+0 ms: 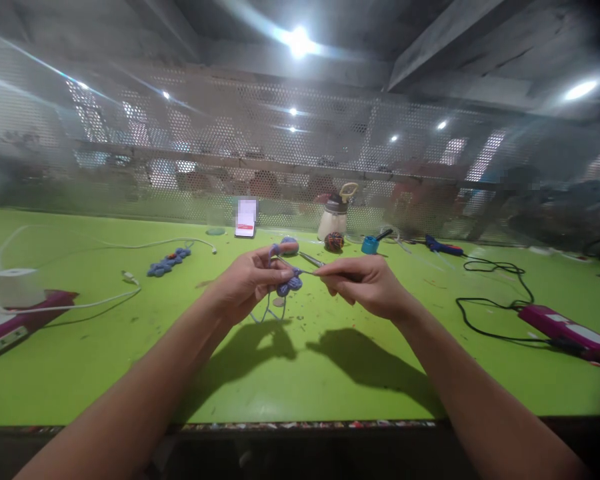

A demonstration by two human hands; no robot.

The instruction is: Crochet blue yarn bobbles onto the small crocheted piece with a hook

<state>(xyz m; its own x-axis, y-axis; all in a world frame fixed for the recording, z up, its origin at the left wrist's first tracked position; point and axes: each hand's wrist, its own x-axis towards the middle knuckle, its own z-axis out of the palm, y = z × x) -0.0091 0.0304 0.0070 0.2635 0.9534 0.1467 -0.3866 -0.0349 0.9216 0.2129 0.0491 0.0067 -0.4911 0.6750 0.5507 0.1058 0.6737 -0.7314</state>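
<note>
"Pinching what, exactly, is that left hand (245,277)?"

"A purple petalled piece (290,287) of yarn work. The thumb presses it against the fingers, with no gap that I can see, and a yarn strand (274,251) loops round the raised index finger."

"And the right hand (375,283)?"

"Its thumb and index finger meet on a slim tool (308,271), which reaches the top of the piece. A pointed metal tool (310,259) shows just beyond those fingers; I can't tell whether the hand holds it too."

"Where does the piece sit over the bench (300,393)?"

"Raised above the green top, between the near edge and the far one, with loose yarn hanging below it. A ball of purple yarn (291,246) lies just beyond the left hand, on the far-edge side."

"What stands along the far edge?"

"A phone (245,219), then to its right a bottle (333,220), with a dark orange-flecked ball (334,242) before it and a blue pot (370,245) beside that. A blue-handled tool (444,247) lies toward the far right corner."

"And the sides?"

"Toward the left edge, a purple petalled strip (169,263) and a white adapter (17,288); toward the right, a maroon power strip (565,328)."
</note>
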